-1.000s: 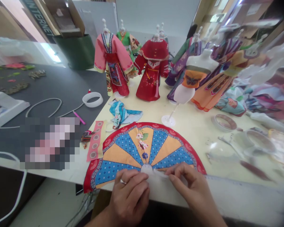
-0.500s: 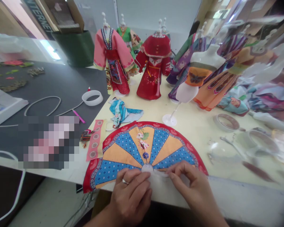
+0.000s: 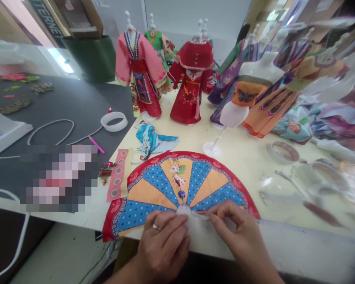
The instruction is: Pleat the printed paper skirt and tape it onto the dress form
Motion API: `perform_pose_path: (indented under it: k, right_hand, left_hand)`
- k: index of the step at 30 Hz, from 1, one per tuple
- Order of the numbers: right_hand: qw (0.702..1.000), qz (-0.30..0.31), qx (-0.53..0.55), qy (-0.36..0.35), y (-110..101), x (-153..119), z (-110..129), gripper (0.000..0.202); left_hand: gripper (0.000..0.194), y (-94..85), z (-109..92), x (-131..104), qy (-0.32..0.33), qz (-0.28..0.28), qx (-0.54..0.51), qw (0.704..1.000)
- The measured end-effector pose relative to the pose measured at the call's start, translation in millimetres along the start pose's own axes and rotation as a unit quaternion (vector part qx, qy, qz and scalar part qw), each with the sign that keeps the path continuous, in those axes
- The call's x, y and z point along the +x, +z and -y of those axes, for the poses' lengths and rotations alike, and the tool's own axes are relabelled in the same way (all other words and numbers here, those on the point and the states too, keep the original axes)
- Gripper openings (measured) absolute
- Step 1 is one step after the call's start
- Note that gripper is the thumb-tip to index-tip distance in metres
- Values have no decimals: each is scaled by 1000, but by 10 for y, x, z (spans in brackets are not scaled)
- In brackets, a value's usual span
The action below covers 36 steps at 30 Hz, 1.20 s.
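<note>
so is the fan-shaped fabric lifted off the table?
No, the fan-shaped fabric lies flat on the table, with the left hand and right hand pressing its straight edge.

The fan-shaped skirt piece (image 3: 177,185) is printed cloth, matt, in blue, orange and red panels. The table (image 3: 242,157) is smooth, pale and faintly glossy; beside it lies a dark matt mat (image 3: 62,106). The red robe (image 3: 192,83) and pink robe (image 3: 138,75) are cloth on white glossy plastic stands. The white ring (image 3: 114,121) looks like smooth plastic.
</note>
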State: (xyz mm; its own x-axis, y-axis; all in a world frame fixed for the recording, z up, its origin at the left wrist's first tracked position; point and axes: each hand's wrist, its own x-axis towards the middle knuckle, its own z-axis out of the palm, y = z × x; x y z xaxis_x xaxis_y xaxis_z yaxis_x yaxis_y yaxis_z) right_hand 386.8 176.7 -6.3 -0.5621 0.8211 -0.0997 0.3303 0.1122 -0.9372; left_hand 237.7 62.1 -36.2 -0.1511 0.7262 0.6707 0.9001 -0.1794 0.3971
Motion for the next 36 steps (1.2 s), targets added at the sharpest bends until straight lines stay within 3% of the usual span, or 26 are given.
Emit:
perform_pose_path:
  k: [5,36]
  right_hand:
    - [1000,-1,-2,-2,10,12,-11,28]
    - [999,-18,-47,-7,3,31,-63,26]
  left_hand:
    - [10,29,5,16,10,-27,-3,1000]
    - [12,23,5,-2,12,-8,-9,1000]
